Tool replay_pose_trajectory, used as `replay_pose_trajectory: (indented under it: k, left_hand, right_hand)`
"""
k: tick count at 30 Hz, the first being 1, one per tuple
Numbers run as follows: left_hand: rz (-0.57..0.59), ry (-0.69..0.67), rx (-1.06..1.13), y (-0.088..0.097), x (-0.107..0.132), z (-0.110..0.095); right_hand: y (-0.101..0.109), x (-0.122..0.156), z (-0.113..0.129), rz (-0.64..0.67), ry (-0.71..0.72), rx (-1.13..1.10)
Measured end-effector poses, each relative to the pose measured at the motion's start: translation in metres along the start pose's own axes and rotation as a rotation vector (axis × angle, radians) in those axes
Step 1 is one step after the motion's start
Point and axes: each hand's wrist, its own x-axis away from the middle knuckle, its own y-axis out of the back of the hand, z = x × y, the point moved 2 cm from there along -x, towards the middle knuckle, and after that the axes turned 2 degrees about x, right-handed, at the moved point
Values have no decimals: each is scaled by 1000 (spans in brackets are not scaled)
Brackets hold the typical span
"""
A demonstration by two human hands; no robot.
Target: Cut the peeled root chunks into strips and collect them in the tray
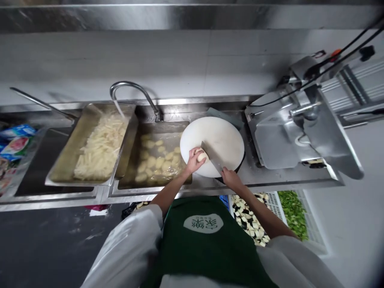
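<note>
A round white cutting board (225, 136) lies on the counter right of the sink. At its left front edge my left hand (195, 160) grips a peeled potato (202, 156), fingers curled over it. My right hand (231, 179) is closed on the handle of a kitchen knife (212, 157). The blade slants up and left across the board, close beside the potato; whether it touches the potato I cannot tell. Several peeled potatoes (159, 160) sit in water in the sink left of the board.
A running faucet (132, 84) pours into a deep metal pan (57, 172) of cut potato strips (99, 148). A metal slicing machine (279, 140) stands at the right. Below the counter are crates of cut eggplant (244, 214) and chopped greens (292, 212). A metal shelf (192, 18) spans overhead.
</note>
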Motion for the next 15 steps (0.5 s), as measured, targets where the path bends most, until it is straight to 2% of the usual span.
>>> replay_pose_trajectory:
  k: [5, 8, 12, 15]
  left_hand:
    - [37, -44, -58, -6, -6, 8]
    - [88, -71, -59, -10, -12, 12]
    - [103, -84, -73, -14, -16, 15]
    - [89, -105, -92, -16, -16, 18]
  right_hand:
    - [8, 6, 6, 44, -19, -31]
    - [13, 21, 11, 30, -33, -22]
    - [16, 45, 14, 50, -35, -7]
    - [21, 50, 11, 79, -30, -16]
